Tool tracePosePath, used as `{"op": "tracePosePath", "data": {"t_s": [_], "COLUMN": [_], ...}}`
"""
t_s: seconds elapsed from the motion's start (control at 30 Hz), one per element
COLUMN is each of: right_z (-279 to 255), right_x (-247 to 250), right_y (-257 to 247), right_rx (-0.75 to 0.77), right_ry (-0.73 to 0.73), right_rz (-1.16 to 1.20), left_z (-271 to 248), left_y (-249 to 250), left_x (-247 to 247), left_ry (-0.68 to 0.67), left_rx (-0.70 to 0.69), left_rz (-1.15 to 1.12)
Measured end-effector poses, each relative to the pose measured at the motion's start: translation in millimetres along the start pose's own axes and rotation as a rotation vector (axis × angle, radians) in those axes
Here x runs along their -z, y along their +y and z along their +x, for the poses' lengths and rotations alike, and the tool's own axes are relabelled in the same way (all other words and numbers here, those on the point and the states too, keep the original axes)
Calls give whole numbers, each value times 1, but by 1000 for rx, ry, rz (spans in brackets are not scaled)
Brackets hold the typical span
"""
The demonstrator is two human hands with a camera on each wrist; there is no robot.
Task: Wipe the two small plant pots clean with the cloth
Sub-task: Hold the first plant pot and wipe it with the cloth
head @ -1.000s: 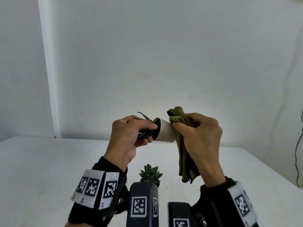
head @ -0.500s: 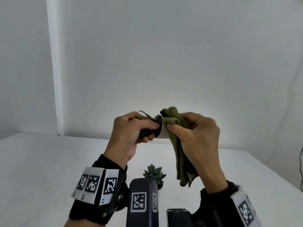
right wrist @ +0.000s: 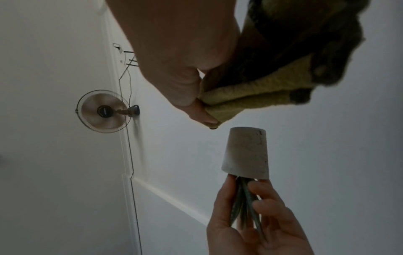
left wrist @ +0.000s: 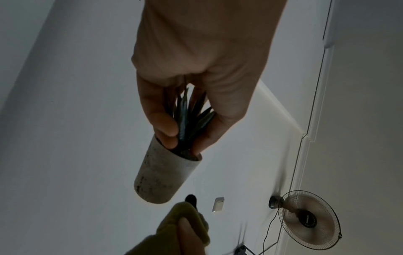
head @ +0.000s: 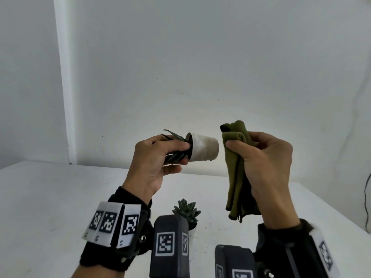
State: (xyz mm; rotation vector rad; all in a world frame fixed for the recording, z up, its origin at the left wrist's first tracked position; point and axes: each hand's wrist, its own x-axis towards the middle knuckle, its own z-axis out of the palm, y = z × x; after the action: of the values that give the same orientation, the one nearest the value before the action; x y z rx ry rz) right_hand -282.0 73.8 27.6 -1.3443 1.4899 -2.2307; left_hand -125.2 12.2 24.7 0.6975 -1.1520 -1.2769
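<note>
With the left hand (head: 154, 159) gripping the tipped white pot (head: 203, 149) by its plant at frame centre, the right hand (head: 265, 163), clutching the green cloth (head: 233, 177), should press around the speckled base.

Below my raised arms the white worktop (head: 60, 197) runs back to the wall. On it, close in front of me, stands a small white pot holding a green rosette succulent (head: 186, 210), partly hidden behind my wrist camera. Dark crumbs of soil (head: 222, 229) lie scattered just right of it.
</note>
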Motion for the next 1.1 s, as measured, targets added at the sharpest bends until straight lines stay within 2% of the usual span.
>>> {"op": "tracePosePath", "data": {"t_s": [0.17, 0.37, 0.5, 0.6, 0.73, 1.1], "right_z": [-7, -10, -14, -13, -5, -11], "right_x": [-9, -18, -20, -17, -10, -18], "right_y": [0, 4, 0, -5, -5, 0], "right_rx": [93, 171, 123, 32, -58, 139], "right_ry": [-52, -30, -89, -137, -36, -16], "right_rz": [-174, -242, -163, -21, 132, -179], "left_z": [-2, -2, -1, -3, -3, -3], "left_y": [-1, 0, -1, -1, 2, 3], "left_x": [-7, -8, -6, -6, -6, -10], "left_ry": [10, 35, 40, 14, 3, 48], "left_rx": [-48, -80, -56, -19, -7, -37], "left_rz": [-42, -42, -49, -64, -86, -70]}}
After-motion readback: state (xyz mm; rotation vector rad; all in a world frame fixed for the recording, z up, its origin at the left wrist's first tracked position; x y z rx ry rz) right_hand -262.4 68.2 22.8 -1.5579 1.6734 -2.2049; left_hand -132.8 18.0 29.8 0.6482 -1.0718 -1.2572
